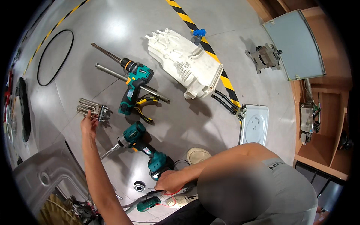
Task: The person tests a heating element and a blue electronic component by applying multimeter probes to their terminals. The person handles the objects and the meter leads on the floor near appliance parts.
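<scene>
My left hand (89, 126) is closed on a looped metal heating element (101, 112) with a mounting plate, at the left of centre. Just right of it lies a green-black drill (143, 73) with a long bit, beside a metal tube (160, 96) and yellow-black pliers (144, 117). Below my left hand, a second green power tool (133, 132) lies with a long shaft. A co-worker's hand (167, 182) touches the lower part of that tool, near a red wire (172, 194). My right hand is not in view.
A crouching co-worker (285, 191) fills the lower right. A white plastic housing (183, 63), black hoses (223, 103), metal panel (255, 123) and motor (264, 58) lie beyond. A grey casing (41, 176) is lower left, a black belt (55, 56) upper left, wooden shelving (318, 150) at right.
</scene>
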`<state>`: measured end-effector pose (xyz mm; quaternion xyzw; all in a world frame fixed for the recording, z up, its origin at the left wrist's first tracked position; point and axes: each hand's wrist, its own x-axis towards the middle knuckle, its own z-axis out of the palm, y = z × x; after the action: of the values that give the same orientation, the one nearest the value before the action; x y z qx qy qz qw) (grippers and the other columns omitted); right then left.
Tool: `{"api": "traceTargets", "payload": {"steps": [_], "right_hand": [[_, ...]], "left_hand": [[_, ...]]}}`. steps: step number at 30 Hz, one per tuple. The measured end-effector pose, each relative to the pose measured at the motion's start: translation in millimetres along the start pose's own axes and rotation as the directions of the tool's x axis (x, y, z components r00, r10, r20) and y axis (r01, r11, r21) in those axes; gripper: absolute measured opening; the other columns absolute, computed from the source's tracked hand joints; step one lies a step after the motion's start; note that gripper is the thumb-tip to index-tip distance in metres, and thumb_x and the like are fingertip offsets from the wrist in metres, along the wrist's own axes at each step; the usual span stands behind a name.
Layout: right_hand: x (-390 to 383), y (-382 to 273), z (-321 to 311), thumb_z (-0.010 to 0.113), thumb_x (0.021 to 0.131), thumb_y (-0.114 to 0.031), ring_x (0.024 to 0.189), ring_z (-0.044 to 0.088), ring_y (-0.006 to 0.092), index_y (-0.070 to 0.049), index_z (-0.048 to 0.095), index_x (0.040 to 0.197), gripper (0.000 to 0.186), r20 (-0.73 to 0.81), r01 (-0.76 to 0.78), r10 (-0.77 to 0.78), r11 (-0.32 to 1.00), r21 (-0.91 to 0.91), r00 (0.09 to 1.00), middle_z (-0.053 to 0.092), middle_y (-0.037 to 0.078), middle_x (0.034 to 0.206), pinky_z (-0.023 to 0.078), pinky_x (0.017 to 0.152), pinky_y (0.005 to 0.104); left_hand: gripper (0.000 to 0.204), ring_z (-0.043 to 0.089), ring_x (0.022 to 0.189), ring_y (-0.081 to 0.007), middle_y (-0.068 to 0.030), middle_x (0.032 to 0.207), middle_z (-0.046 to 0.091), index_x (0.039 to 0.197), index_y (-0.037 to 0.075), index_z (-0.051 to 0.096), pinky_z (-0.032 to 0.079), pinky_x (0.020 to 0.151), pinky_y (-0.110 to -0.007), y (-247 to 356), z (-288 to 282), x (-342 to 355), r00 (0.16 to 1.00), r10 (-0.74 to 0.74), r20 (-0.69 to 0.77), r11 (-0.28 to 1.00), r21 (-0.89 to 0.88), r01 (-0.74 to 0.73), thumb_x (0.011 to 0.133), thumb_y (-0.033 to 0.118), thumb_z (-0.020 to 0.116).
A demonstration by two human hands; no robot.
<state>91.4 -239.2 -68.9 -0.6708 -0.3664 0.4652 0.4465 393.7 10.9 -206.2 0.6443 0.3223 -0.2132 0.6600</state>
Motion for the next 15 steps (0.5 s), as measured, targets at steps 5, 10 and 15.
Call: {"api": "traceTargets", "payload": {"steps": [5, 10, 15], "right_hand": [[5.4, -3.5, 11.2, 0.062, 0.076, -0.012, 0.067, 0.067, 0.0377, 0.005, 0.055, 0.101, 0.031, -0.04, 0.083, -0.096, 0.966, -0.246, 0.995, 0.065, 0.02, 0.069, 0.051, 0.06, 0.0469], [4.0, -22.4, 6.8, 0.061, 0.075, -0.01, 0.07, 0.067, 0.0371, 0.006, 0.054, 0.099, 0.03, -0.035, 0.137, -0.157, 0.937, -0.321, 0.987, 0.065, 0.019, 0.069, 0.051, 0.058, 0.0463], [-2.2, -18.1, 12.4, 0.059, 0.082, -0.014, 0.075, 0.067, 0.0383, 0.003, 0.055, 0.105, 0.028, -0.304, -0.038, -0.12, 0.884, -0.466, 0.945, 0.066, 0.023, 0.078, 0.05, 0.06, 0.0487]], "left_hand": [[0.036, 0.062, 0.09, -0.0225, -0.01, 0.099, 0.059, 0.112, 0.0, 0.055, 0.056, 0.08, -0.035, 10.8, -8.0, -50.8, 0.987, -0.04, 0.157, 0.98, -0.185, 0.069, 0.093, 0.029, 0.065], [0.039, 0.064, 0.098, -0.023, -0.0126, 0.114, 0.061, 0.122, 0.001, 0.054, 0.056, 0.085, -0.033, 26.9, -13.4, -117.2, 0.989, 0.055, 0.134, 0.959, -0.282, -0.016, 0.094, 0.026, 0.063], [0.03, 0.065, 0.093, -0.0158, -0.0069, 0.105, 0.066, 0.117, 0.003, 0.057, 0.052, 0.083, -0.031, -8.8, -30.6, -205.4, 0.961, 0.145, 0.238, 0.989, -0.069, -0.132, 0.098, 0.026, 0.056]]}}
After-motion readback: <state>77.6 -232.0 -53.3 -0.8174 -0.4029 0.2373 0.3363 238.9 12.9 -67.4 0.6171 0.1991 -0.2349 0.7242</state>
